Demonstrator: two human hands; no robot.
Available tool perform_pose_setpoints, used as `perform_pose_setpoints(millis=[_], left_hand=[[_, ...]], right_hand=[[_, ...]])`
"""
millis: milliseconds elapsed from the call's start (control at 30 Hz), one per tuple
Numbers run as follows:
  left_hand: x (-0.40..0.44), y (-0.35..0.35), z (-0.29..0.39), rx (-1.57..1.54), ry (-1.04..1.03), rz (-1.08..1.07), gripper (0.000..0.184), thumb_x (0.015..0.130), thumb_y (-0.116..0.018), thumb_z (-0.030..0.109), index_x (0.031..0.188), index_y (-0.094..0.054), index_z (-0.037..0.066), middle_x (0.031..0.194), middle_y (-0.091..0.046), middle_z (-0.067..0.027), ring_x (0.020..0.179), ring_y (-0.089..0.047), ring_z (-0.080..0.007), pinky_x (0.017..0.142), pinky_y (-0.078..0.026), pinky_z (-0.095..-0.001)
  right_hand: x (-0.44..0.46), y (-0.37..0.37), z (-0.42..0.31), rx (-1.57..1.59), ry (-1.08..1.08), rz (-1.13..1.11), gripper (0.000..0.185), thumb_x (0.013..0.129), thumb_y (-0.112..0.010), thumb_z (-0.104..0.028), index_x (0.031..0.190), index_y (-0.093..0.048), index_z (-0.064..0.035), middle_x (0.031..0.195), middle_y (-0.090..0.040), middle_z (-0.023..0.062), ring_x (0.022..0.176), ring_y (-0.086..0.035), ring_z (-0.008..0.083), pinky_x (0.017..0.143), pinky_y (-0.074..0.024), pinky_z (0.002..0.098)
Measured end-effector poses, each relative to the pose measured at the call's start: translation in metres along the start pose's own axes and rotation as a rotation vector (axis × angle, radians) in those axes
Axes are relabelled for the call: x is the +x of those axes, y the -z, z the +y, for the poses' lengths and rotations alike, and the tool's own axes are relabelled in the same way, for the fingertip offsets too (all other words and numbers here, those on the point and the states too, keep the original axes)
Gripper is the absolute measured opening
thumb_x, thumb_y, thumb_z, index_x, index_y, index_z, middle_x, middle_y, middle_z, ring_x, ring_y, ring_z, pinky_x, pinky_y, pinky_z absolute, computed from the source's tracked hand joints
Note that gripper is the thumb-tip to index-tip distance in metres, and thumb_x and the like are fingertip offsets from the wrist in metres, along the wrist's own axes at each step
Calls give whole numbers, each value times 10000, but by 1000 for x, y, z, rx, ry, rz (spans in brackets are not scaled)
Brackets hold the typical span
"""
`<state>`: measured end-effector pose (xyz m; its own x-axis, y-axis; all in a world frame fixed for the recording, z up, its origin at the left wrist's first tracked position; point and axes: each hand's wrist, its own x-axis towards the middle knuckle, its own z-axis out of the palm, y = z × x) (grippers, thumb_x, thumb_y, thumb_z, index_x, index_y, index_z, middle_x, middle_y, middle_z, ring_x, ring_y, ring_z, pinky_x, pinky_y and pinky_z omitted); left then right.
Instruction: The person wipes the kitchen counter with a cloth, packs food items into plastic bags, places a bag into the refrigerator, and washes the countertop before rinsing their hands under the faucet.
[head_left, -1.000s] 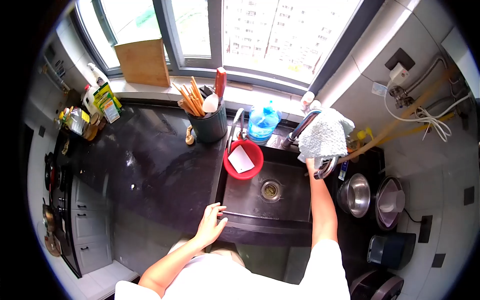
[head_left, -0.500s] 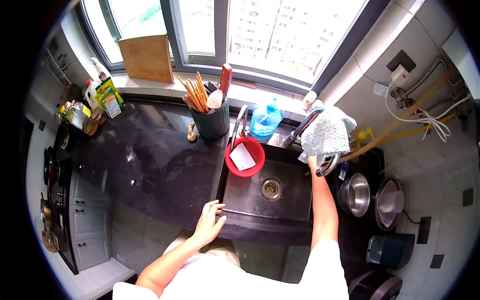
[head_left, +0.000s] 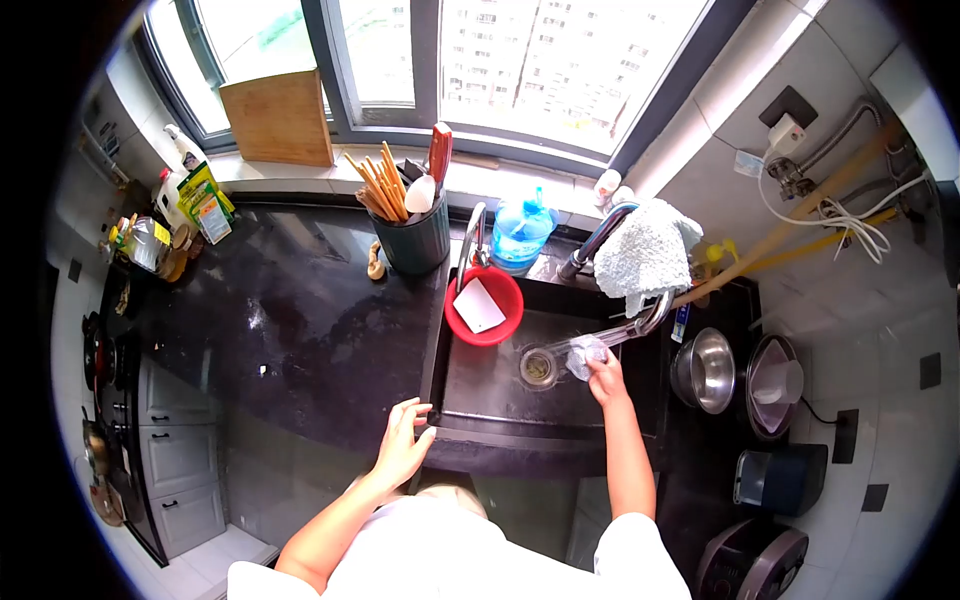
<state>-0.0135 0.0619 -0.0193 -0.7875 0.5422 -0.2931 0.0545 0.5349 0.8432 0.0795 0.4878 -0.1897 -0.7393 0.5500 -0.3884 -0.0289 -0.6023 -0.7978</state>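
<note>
My right hand (head_left: 606, 379) is closed on a crumpled, pale translucent thing (head_left: 585, 356) over the right part of the sink (head_left: 480, 385), just right of the drain. A stream of water runs from the curved faucet (head_left: 655, 314) towards that thing. A light grey cloth (head_left: 648, 255) hangs over the faucet's neck. My left hand (head_left: 405, 440) is at the sink's front left edge, fingers apart and holding nothing. In the sink's back left corner sits a red bowl (head_left: 510, 318) with a white rectangular piece (head_left: 479, 305) in it.
Behind the sink are a blue bottle (head_left: 520, 235) and a dark holder (head_left: 415, 243) with chopsticks and a red-handled utensil. Steel bowls (head_left: 711, 371) and a dark appliance (head_left: 790, 479) stand to the right. A wooden board (head_left: 276, 120) leans by the window.
My right hand has come down from behind the cloth and faucet into the sink, where it now holds the crumpled thing. Water now flows from the faucet. My left hand has barely moved.
</note>
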Motion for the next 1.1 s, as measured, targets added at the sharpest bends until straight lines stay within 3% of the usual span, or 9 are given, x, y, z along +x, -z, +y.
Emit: perform_pose_setpoints(millis=[133, 333, 467, 500, 633, 733, 800, 933, 1100], left_hand=[[12, -6, 13, -37, -87, -12, 413, 875, -623, 112, 1268, -507, 61, 1379, -392, -167, 1099, -583, -262, 958, -466, -380], [21, -7, 20, -18, -124, -43, 413, 884, -628, 139, 1269, -497, 66, 1384, -390, -162, 1113, -588, -257, 937, -484, -377], [32, -5, 15, -5, -136, -51, 413, 883, -629, 139, 1268, -501, 65, 1372, -397, -164, 1111, -588, -259, 948, -480, -381], [34, -5, 15, -9, -131, -48, 414, 880, -631, 128, 1267, -503, 60, 1361, -405, -167, 1111, -588, -263, 958, -476, -381], [41, -3, 12, -25, -125, -39, 424, 877, -630, 118, 1277, -504, 58, 1350, -404, -167, 1118, -582, -269, 980, -464, -382], [42, 2, 14, -29, -104, -35, 424, 882, -625, 127, 1282, -504, 57, 1352, -397, -163, 1127, -576, -267, 987, -457, -386], [42, 4, 14, -37, -100, -29, 418, 886, -621, 129, 1281, -505, 57, 1353, -397, -162, 1126, -576, -265, 986, -457, -388], [43, 12, 11, -45, -85, 0, 404, 888, -626, 145, 1265, -517, 52, 1368, -403, -165, 1130, -581, -267, 984, -456, -387], [49, 17, 3, -36, -100, 35, 397, 872, -636, 125, 1245, -526, 48, 1348, -424, -168, 1079, -606, -262, 950, -475, -383]], right_hand=[[-7, -18, -11, 23, 28, 13, 298, 945, -561, -33, 1241, -534, -19, 1149, -637, 98, 1070, -623, 224, 968, -501, 396], [-32, -48, -43, 92, -134, 137, 175, 999, -509, -305, 1127, -571, -203, 1036, -659, -16, 885, -637, 151, 668, -504, 317], [-27, -75, -31, 464, -71, -98, 421, 998, -465, -381, 1295, -528, -89, 1270, -597, 78, 1167, -570, 256, 964, -490, 437], [-26, -82, -22, 432, -67, -150, 447, 1003, -453, -306, 1327, -487, 0, 1331, -557, 137, 1232, -531, 296, 1078, -412, 446], [3, -122, 20, 283, -64, -252, 329, 911, -490, -80, 1222, -536, 19, 1163, -628, 144, 1106, -606, 283, 1021, -464, 426], [2, -172, 12, 212, -175, -147, 431, 969, -491, -175, 1383, -410, -89, 1335, -528, 125, 1213, -530, 299, 1023, -449, 454], [-1, -189, 0, 77, -266, -194, 678, 967, -537, -273, 1534, -167, -240, 1526, -326, 102, 1302, -425, 363, 1070, -356, 519], [9, -140, 17, -70, -443, -54, 654, 935, -596, -297, 1504, -302, -163, 1567, -207, 179, 1398, -280, 399, 1127, -269, 526], [15, -40, -22, -91, -249, 270, 599, 958, -557, -296, 1500, -323, -193, 1572, -244, 86, 1429, -239, 314, 1131, -249, 488]])
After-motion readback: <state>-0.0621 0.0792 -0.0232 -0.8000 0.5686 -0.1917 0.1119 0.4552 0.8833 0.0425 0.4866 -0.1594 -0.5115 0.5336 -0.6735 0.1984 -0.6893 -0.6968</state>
